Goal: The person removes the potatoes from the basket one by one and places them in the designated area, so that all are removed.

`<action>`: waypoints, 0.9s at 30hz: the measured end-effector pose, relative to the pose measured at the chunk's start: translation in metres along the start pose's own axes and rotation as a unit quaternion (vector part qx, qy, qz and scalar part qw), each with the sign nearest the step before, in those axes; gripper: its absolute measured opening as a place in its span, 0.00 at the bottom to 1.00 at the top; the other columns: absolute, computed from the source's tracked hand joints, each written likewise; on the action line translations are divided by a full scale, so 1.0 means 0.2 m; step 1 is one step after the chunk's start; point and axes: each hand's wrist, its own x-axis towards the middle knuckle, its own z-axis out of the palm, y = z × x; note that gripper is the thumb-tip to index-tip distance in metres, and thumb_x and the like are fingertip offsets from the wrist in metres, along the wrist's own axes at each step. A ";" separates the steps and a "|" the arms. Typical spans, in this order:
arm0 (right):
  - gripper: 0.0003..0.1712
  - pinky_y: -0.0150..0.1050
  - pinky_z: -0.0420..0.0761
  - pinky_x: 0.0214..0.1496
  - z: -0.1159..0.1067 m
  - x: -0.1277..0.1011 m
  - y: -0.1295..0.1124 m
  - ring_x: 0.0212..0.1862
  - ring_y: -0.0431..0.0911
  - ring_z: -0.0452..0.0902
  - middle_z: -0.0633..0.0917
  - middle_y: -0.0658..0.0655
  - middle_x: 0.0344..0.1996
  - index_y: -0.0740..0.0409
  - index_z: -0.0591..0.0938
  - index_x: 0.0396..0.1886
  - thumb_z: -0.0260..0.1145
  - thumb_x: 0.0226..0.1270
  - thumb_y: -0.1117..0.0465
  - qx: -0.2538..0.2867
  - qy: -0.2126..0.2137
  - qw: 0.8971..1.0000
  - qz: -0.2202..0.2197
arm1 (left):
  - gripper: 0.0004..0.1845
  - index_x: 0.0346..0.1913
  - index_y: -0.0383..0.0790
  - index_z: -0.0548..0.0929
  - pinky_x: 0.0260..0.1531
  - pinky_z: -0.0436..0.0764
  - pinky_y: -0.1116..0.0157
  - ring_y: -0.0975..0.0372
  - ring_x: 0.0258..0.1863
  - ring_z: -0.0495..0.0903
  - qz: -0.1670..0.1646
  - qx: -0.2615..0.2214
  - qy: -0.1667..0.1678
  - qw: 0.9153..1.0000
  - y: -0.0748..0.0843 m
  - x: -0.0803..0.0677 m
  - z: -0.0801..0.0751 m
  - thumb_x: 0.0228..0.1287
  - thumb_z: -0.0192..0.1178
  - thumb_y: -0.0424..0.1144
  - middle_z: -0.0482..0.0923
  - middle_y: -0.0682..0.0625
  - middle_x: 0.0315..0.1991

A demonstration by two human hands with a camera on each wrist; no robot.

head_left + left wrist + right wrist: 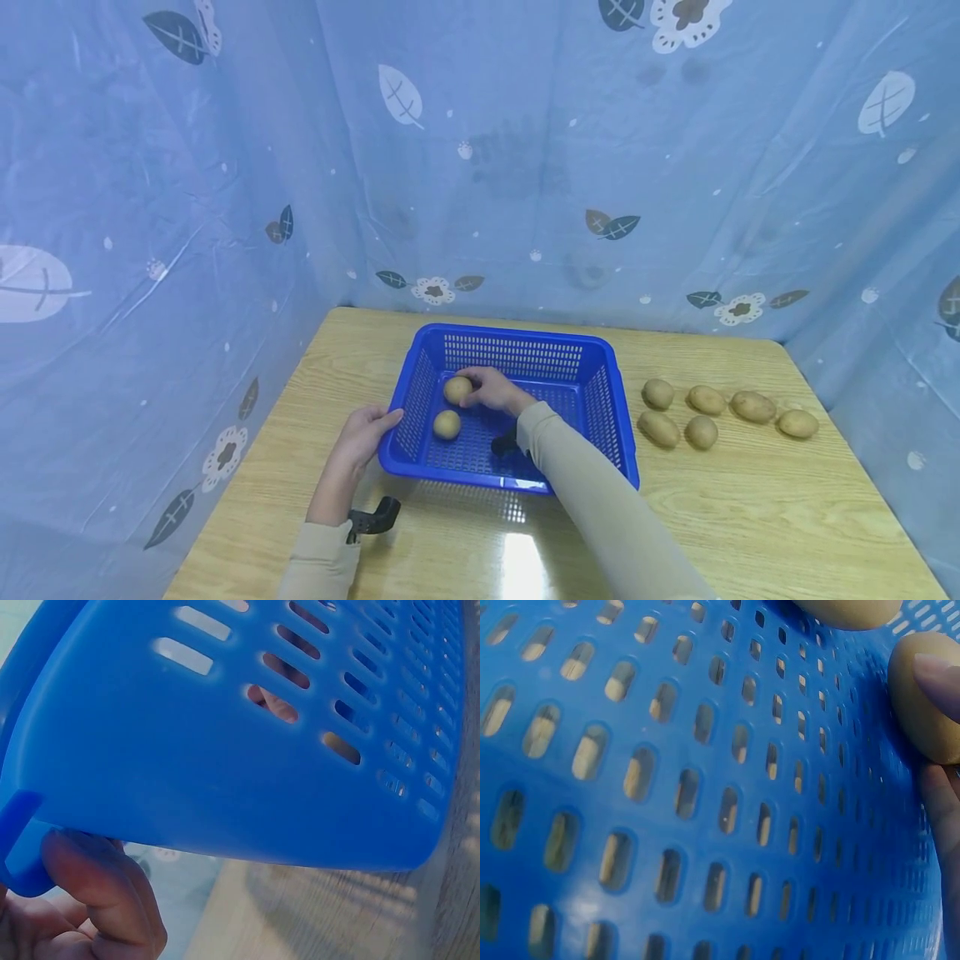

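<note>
A blue slotted plastic basket (pixel 517 334) stands on the table. My left hand (pixel 362 435) grips its left rim, thumb over the top; the left wrist view has curled fingers (pixel 105 889) under the rim beside the basket's outer wall (pixel 150 772). Inside the basket, toward its left end, my right hand (pixel 497 392) holds a round, tan potato (pixel 454 391) between thumb and fingers. That potato (pixel 919 712) shows at the right edge of the right wrist view, low over the slotted floor. A second round potato (pixel 447 425) lies nearer to me in the basket.
Several potatoes (pixel 753 407) lie in two loose rows on the wooden table (pixel 757 500), right of the basket. Blue patterned curtains (pixel 517 192) hang behind the table and along both sides. A black wrist mount (pixel 377 517) sticks out from my left wrist.
</note>
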 end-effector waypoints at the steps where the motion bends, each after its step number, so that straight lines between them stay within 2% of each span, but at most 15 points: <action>1: 0.31 0.49 0.70 0.64 0.00 0.00 0.00 0.60 0.53 0.73 0.79 0.57 0.57 0.54 0.76 0.60 0.71 0.53 0.65 -0.001 0.000 1.000 -0.002 | 0.18 0.48 0.25 0.77 0.35 0.80 0.69 0.61 0.33 0.83 -0.001 0.002 0.001 1.000 0.00 0.00 0.00 0.71 0.51 0.40 0.84 0.41 0.36; 6: 0.31 0.48 0.71 0.63 -0.02 0.00 0.00 0.59 0.52 0.74 0.80 0.57 0.56 0.54 0.77 0.58 0.72 0.51 0.66 0.000 0.001 1.000 -0.008 | 0.18 0.48 0.26 0.78 0.37 0.81 0.67 0.60 0.34 0.83 -0.001 0.003 0.006 1.000 -0.01 0.00 0.01 0.70 0.51 0.40 0.84 0.41 0.37; 13: 0.32 0.47 0.74 0.59 -0.04 0.01 -0.01 0.55 0.51 0.76 0.81 0.57 0.53 0.57 0.76 0.58 0.72 0.50 0.66 0.032 0.005 0.999 -0.020 | 0.18 0.49 0.25 0.77 0.38 0.81 0.67 0.60 0.35 0.83 0.003 0.002 0.009 1.000 0.00 0.00 0.01 0.71 0.51 0.40 0.84 0.40 0.39; 23: 0.31 0.47 0.73 0.61 -0.08 -0.04 -0.07 0.55 0.51 0.76 0.82 0.57 0.52 0.56 0.77 0.59 0.71 0.52 0.66 0.065 0.014 0.997 -0.038 | 0.18 0.50 0.25 0.77 0.40 0.81 0.66 0.60 0.36 0.83 0.002 0.009 0.009 1.000 0.00 -0.01 0.01 0.70 0.52 0.40 0.84 0.40 0.39; 27: 0.31 0.47 0.73 0.61 -0.12 -0.06 -0.10 0.55 0.49 0.76 0.81 0.55 0.53 0.55 0.76 0.59 0.71 0.53 0.64 0.074 0.015 0.997 -0.036 | 0.19 0.50 0.25 0.77 0.38 0.80 0.68 0.61 0.35 0.83 -0.001 0.008 0.010 1.000 0.01 -0.02 0.01 0.70 0.52 0.41 0.84 0.40 0.39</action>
